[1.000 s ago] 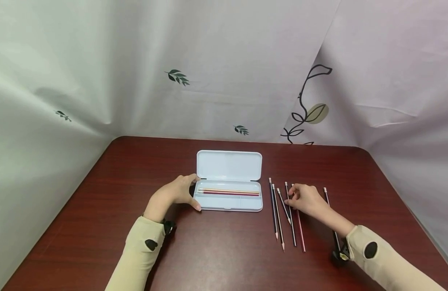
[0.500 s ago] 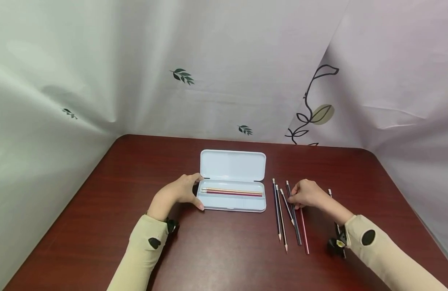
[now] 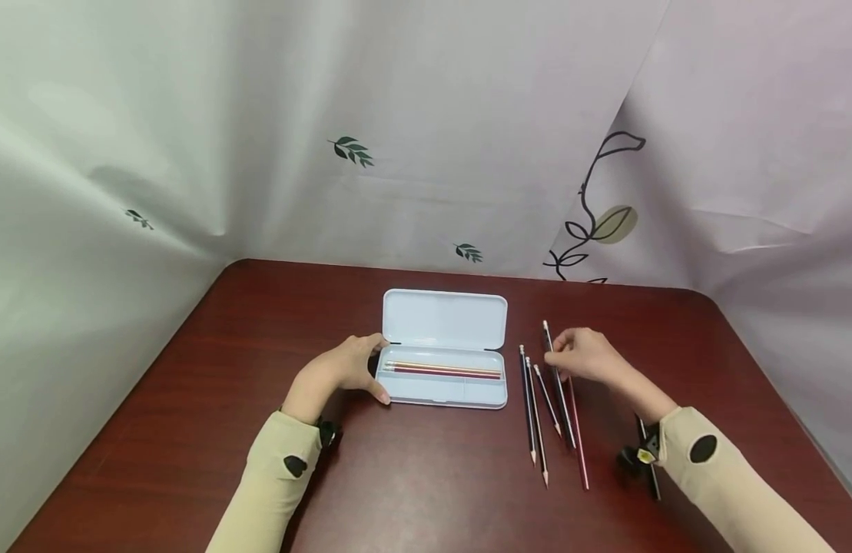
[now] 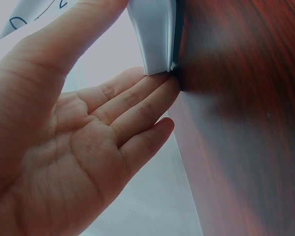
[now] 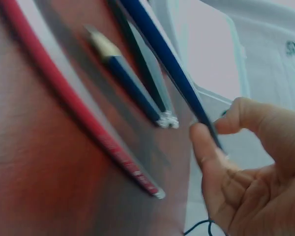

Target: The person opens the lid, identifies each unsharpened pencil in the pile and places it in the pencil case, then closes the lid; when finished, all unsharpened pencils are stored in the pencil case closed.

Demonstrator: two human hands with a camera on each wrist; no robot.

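Observation:
My left hand holds the left end of an open pale blue pencil case, thumb at its front edge and fingers at the back corner. Against the case's end, the fingers look nearly straight in the left wrist view. Red and gold pencils lie in the case's rear compartment. Between thumb and fingertips, my right hand pinches a dark blue pencil near its eraser end; it is tilted, its eraser end raised off the table. Beside it lies a red pencil, partly hidden by the hand.
Two long dark pencils and a short dark blue pencil lie between the case and my right hand. Another dark pencil shows under the right wrist. A pale patterned curtain hangs behind the dark red wooden table.
My right hand has shifted from the red pencil to the dark blue pencil, gripped it and raised its eraser end. My left hand stays on the case; the head view has shifted slightly.

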